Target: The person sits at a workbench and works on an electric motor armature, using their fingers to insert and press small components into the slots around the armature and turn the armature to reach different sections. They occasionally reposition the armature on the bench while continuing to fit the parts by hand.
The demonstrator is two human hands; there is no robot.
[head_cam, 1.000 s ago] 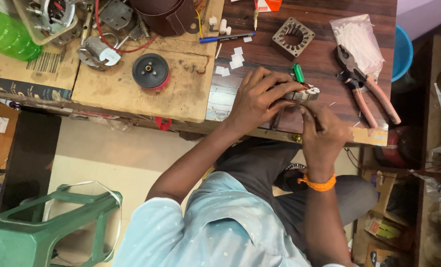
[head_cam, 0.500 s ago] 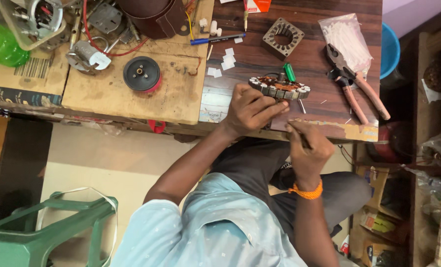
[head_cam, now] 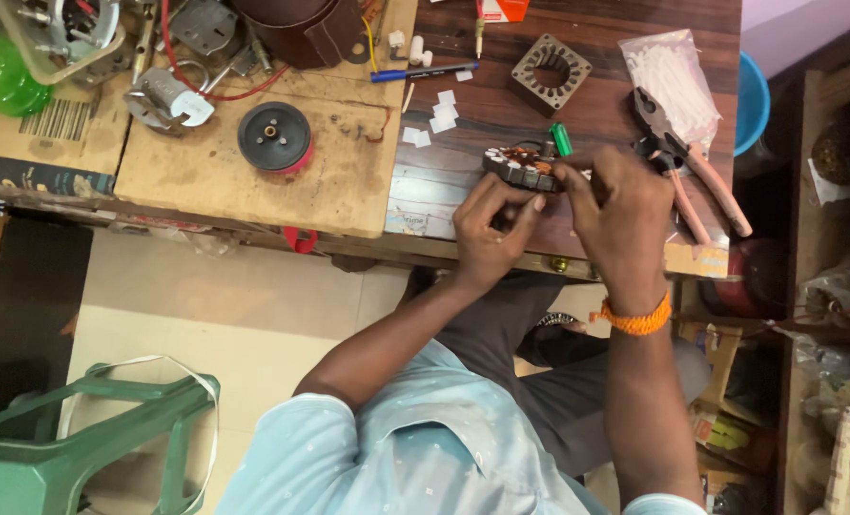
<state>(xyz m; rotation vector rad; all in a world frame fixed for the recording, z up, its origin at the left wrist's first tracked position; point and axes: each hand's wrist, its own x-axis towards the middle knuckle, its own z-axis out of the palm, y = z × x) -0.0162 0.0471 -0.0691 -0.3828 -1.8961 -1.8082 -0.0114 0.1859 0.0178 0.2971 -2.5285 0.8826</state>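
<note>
L hand [head_cam: 490, 229] pinching wound stator [head_cam: 523, 169] rim | R hand [head_cam: 615, 205] closed over its end, contents unclear | coils in, finishing seems left

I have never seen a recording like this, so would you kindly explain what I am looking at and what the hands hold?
There is no machine here: a person wears a camera on the head, so the one view looks down on their own two bare hands at a wooden workbench. The left hand and the right hand, with an orange band at its wrist, both grip a small round motor part with copper windings. Around it lie a square metal ring of stacked plates, pink-handled pliers, a clear bag of white strips, a blue pen and a black round disc on a cardboard sheet.
</note>
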